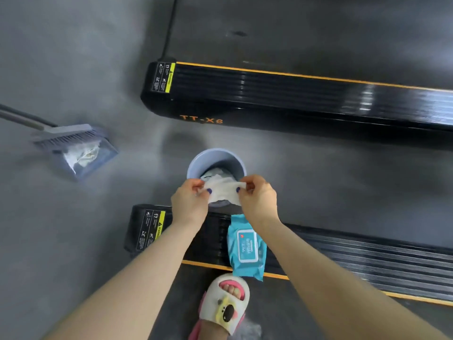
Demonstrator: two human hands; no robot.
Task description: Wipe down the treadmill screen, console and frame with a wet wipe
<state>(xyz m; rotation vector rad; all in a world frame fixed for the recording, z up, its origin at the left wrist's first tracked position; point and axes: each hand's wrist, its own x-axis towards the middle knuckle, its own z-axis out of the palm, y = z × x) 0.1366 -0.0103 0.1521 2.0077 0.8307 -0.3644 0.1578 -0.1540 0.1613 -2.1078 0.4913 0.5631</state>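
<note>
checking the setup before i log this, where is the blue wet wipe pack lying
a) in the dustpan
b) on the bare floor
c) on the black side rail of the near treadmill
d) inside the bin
c: the blue wet wipe pack lies across the near treadmill's black side rail, just below the hands.

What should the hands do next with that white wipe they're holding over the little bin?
Probably spread the wet wipe flat. Left hand and right hand each pinch an edge of it, and it looks crumpled above the bin. Opened out, it would be ready for the black treadmill frame.
</note>
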